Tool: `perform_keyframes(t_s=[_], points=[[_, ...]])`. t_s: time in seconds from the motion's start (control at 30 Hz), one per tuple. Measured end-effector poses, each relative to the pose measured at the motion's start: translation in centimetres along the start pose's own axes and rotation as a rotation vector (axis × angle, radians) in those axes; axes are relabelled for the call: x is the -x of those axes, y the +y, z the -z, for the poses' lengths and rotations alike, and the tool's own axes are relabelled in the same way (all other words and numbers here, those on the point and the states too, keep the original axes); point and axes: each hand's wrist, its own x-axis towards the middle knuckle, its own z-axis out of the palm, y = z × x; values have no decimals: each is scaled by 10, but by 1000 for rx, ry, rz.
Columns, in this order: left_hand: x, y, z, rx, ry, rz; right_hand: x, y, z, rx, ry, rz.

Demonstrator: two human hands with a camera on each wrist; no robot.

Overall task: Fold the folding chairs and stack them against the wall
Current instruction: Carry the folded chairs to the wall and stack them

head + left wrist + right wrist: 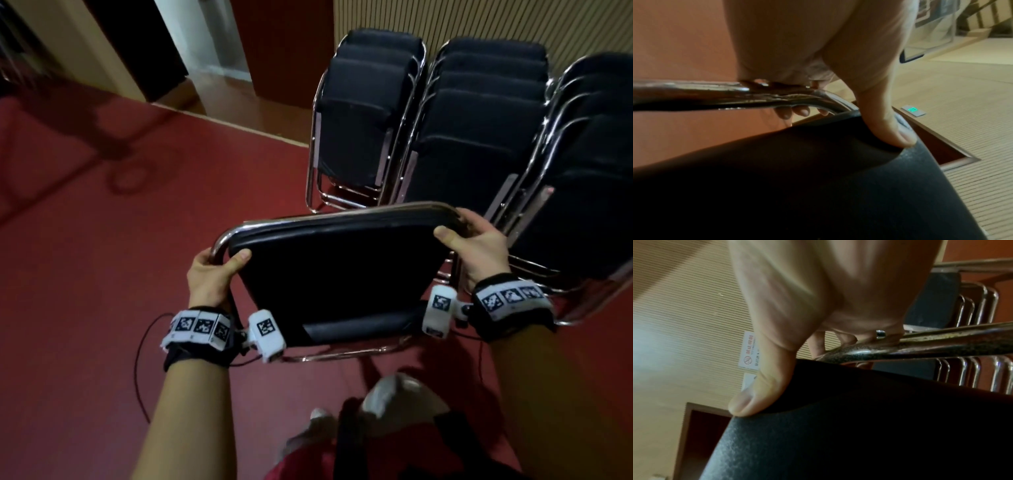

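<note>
A folded black chair (pixel 335 274) with a chrome frame hangs above the red carpet, held by its top corners. My left hand (pixel 215 270) grips the left corner, fingers curled round the chrome tube (pixel 694 94) and thumb (pixel 892 129) pressed on the black pad (pixel 818 186). My right hand (pixel 476 240) grips the right corner the same way, thumb (pixel 760 391) on the pad (pixel 859 434), fingers round the tube (pixel 920 344). Three rows of folded black chairs (pixel 476 137) lean against the slatted wall just beyond.
Red carpet (pixel 102 240) stretches to the left. A doorway and wooden step (pixel 219 68) lie at the far left back. The slatted wood wall (pixel 479 20) backs the stacks. My feet (pixel 383 397) show below the chair.
</note>
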Motion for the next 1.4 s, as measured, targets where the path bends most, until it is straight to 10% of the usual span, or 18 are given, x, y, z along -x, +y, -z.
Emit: perform_keyframes(t_s=[0.9, 1.4], points=[[-557, 135, -337, -173, -285, 94, -452, -12, -256, 39, 296, -172], [-694, 144, -501, -380, -462, 113, -582, 34, -282, 63, 561, -362]])
